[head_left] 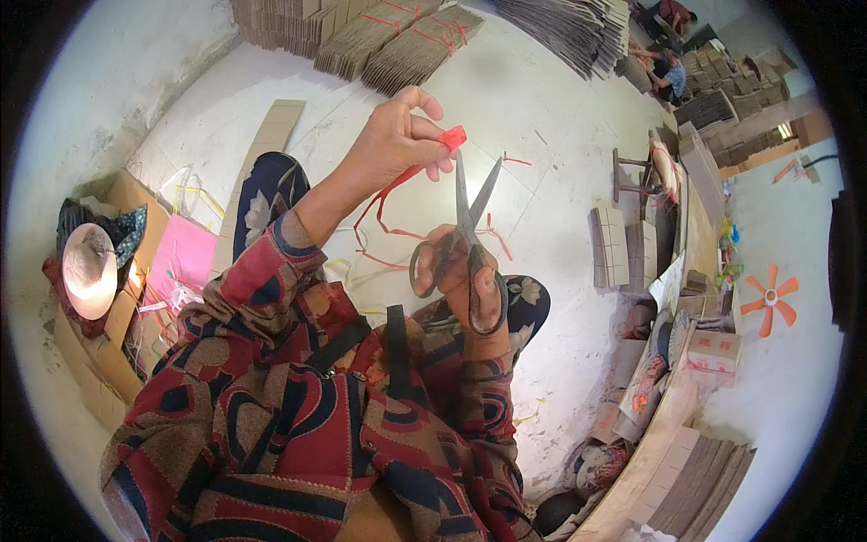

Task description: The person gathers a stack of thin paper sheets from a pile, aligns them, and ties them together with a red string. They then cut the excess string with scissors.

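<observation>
My left hand (397,144) pinches a red plastic ribbon (453,137) between thumb and fingers. Its folded end sticks out to the right of the fingertips, and the rest hangs down in a loose loop. Wrapped through the handles of a pair of dark metal scissors (463,203), my right hand (470,285) holds them upright with the blades spread. One blade tip is close beside the ribbon's end; whether they touch I cannot tell. Small red ribbon scraps (497,237) lie on the floor just past the scissors.
Bundled cardboard stacks (384,41) stand at the far side. On the left, a straw hat (90,271) rests near a pink sheet (181,257). A long bench (668,443) with boxes runs along the right, near an orange fan (770,298). Other people (670,74) sit far right.
</observation>
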Demonstrator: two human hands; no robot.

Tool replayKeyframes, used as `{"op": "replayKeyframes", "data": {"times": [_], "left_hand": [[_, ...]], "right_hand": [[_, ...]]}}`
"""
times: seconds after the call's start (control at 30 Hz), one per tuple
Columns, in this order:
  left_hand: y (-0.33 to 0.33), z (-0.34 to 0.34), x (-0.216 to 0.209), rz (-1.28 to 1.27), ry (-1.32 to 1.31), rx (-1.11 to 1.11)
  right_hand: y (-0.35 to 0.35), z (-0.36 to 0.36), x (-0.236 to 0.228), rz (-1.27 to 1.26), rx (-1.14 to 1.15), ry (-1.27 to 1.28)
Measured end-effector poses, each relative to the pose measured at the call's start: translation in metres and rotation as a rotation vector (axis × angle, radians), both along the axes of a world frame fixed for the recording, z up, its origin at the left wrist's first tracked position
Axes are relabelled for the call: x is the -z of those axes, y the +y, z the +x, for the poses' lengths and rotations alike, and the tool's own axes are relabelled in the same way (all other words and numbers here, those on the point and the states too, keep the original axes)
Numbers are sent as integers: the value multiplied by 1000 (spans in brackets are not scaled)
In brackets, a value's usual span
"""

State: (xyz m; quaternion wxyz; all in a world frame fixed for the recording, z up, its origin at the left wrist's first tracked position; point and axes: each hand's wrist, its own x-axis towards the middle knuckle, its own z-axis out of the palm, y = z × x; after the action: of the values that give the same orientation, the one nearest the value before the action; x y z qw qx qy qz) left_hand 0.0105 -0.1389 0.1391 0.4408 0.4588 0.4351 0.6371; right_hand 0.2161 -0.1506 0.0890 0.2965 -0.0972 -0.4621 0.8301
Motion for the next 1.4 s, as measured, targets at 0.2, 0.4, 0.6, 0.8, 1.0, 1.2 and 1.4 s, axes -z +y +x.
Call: {"op": "replayKeyframes", "data": {"times": [0.2, 0.4, 0.6, 0.8, 1.0, 1.2, 1.4], "left_hand": [[-6, -8, 2, -4, 7, 41], [-11, -1, 4, -20, 35, 70], [-12, 10, 13, -2, 140, 112], [0, 36, 19, 381, 813, -105], [-19, 1, 95, -6, 704, 165], [40, 10, 59, -173, 123, 70], [55, 10, 69, -178, 253, 43]], "right_hand": [[-3, -10, -4, 40, -16, 8], [4, -15, -5, 83, -15, 56], [1, -16, -8, -17, 116, 23], [0, 0, -3, -259, 231, 158], [91, 142, -32, 92, 1129, 239], [96, 310, 222, -167, 1345, -1098], [-27, 288, 365, -931, 1324, -1059]]}}
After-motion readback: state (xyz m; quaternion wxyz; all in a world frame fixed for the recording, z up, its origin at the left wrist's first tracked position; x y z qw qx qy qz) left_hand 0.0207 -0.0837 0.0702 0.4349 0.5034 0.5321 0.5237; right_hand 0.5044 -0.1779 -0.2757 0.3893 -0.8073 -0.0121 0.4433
